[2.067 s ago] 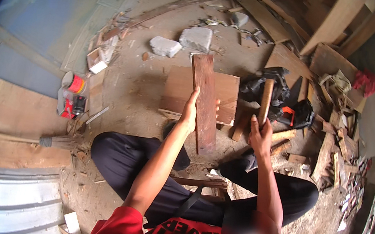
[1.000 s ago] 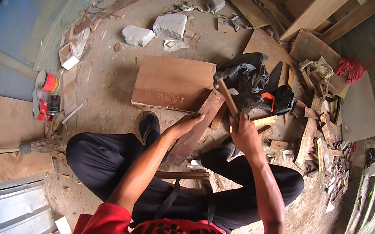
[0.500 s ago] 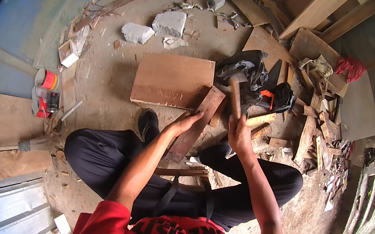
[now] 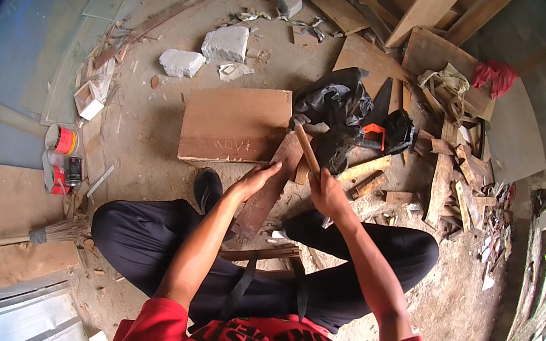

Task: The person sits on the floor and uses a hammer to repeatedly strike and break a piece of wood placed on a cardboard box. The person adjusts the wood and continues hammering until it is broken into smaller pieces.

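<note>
A dark reddish-brown wooden plank (image 4: pixel 268 196) slants between my knees, its far end against the corner of a brown wooden box-like block (image 4: pixel 234 123). My left hand (image 4: pixel 254 179) holds the plank by its left side, fingers on the top face. In my right hand (image 4: pixel 329 196) is a wooden-handled tool (image 4: pixel 308 150), fingers wrapped round the handle. The handle points up and left, over the plank's far end. I cannot make out the tool's head against the dark things behind.
Black plastic bags (image 4: pixel 339 99) and an orange-handled tool (image 4: pixel 374 128) lie beyond my right hand. Scrap wood (image 4: pixel 440 183) is heaped at right. White blocks (image 4: pixel 225 43) lie farther off. Cans (image 4: pixel 62 139) and a broom (image 4: pixel 59 230) are at left.
The tool in my right hand has swung left and tilted toward the plank. My left hand still holds the plank. The whole view has shifted slightly.
</note>
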Available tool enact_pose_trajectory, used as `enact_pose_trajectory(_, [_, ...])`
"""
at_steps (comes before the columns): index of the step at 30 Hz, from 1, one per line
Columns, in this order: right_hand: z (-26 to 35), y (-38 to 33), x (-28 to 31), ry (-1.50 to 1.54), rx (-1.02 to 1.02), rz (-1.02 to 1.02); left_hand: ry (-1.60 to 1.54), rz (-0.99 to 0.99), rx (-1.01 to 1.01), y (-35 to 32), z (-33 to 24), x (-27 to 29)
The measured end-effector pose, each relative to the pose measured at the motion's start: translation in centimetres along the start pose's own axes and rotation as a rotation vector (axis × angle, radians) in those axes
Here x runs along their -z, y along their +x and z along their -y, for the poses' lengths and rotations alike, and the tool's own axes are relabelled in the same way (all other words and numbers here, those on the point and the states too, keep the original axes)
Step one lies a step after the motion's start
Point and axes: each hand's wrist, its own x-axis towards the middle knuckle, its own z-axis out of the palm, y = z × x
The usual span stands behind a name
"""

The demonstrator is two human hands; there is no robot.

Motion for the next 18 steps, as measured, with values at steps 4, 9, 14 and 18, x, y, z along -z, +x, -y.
enact_pose_trajectory(4, [2.2, -0.4, 2.0, 0.159, -0.215, -0.105, 0.254, -0.097, -0.219, -2.1, -2.6, -0.6])
enact_pose_trajectory(9, [1.0, -1.3, 2.5, 0.385, -0.199, -0.354, 0.868, -0.525, -0.480, -3.3, -7.0, -0.5])
enact_pose_trajectory(14, [1.9, -1.6, 3.2, 0.634, -0.260, -0.262, 1.021, -0.668, -0.493, -1.6, -8.6, 3.2])
enact_pose_trajectory(18, [1.0, -1.9, 2.9, 0.697, -0.147, -0.224, 0.989, -0.612, -0.446, 0.8, -10.9, 5.0])
